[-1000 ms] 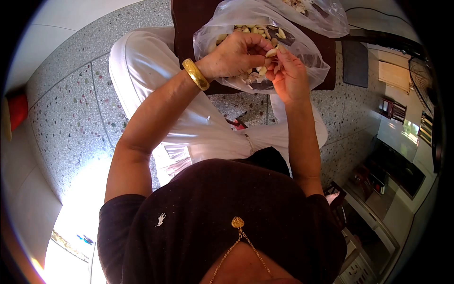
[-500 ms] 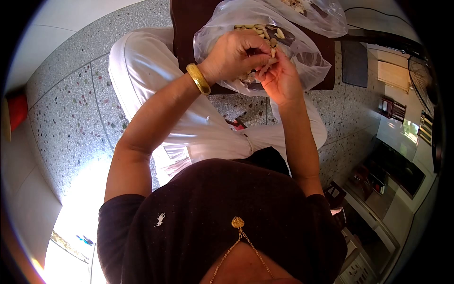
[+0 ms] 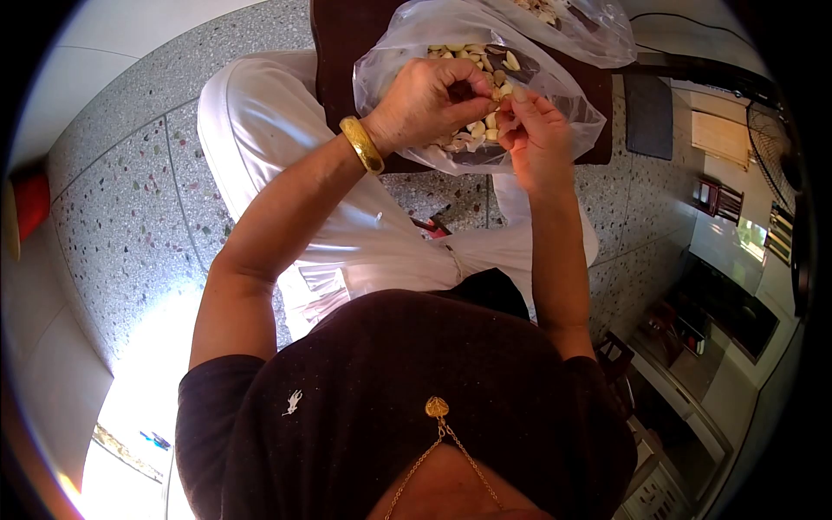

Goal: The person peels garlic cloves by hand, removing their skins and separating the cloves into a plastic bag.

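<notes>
Over an open clear plastic bag (image 3: 576, 113), both of my hands meet at the fingertips. My left hand (image 3: 432, 102), with a gold bangle (image 3: 360, 145) at its wrist, pinches a small pale garlic clove (image 3: 505, 89) from the left side. From the right, the thumb and fingers of my right hand (image 3: 539, 139) are closed on the same clove. Peeled-looking cloves (image 3: 459, 52) and loose skins lie in the bag behind and below the fingers. Part of the held clove is hidden by the fingertips.
The bag rests on a dark brown low table (image 3: 341, 52). A second plastic bag (image 3: 607, 39) with skins sits behind it. A red-handled tool (image 3: 438, 228) lies on the speckled floor (image 3: 130, 199) between my legs. A fan (image 3: 770, 143) stands at the far right.
My hands came together and lower, then my right hand moved back to the right and up. More cloves in the bag now show between the hands.
</notes>
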Motion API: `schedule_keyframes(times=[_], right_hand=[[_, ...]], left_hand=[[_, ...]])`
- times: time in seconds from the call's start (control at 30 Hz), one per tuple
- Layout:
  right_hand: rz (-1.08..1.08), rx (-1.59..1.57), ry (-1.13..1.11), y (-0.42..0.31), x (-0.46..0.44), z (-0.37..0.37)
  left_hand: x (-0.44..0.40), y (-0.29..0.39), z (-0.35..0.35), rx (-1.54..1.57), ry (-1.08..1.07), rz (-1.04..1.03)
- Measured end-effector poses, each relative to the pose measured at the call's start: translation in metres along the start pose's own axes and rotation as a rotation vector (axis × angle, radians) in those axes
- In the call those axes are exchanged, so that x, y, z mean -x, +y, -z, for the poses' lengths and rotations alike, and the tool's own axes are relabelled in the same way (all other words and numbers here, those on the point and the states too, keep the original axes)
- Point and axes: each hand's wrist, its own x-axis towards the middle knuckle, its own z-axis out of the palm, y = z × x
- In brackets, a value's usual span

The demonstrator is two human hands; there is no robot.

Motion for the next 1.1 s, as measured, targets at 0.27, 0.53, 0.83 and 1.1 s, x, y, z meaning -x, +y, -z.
schedule_keyframes(times=[0.27,0.53,0.83,1.1], right_hand=[[0.084,0.105,-0.031,-0.007,0.006,-0.003],[0.170,0.180,0.039,-0.006,0.007,-0.008],[0.308,0.370,0.072,0.002,0.007,-0.012],[0.224,0.180,0.010,-0.003,0.012,-0.010]], left_hand=[[0.002,0.000,0.002,-0.029,-0.068,0.055],[0.002,0.009,0.003,-0.184,-0.021,-0.040],[0.004,0.012,0.004,-0.361,0.046,-0.218],[0.003,0.005,-0.003,-0.066,0.054,-0.059]])
